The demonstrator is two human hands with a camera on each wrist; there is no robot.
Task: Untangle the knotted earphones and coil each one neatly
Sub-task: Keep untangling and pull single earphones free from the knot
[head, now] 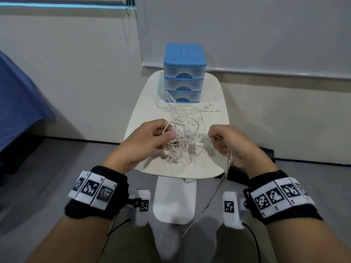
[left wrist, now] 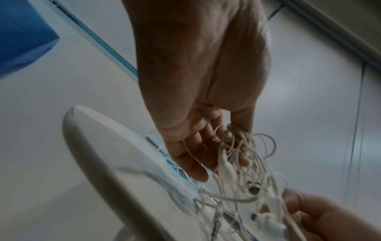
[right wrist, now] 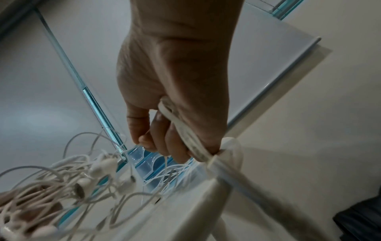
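Both hands grip the knotted earphones (head: 182, 141) above the near end of the small white table (head: 144, 103): the left hand (head: 150, 141) pinches a bunch of loops between thumb and curled fingers, and the right hand (head: 226, 141) closes round one cord that trails down past the table edge. How many earphones make up the tangle cannot be told. More cord lies toward the blue drawer unit (head: 183, 73). Wrist views are blurred near the knot.
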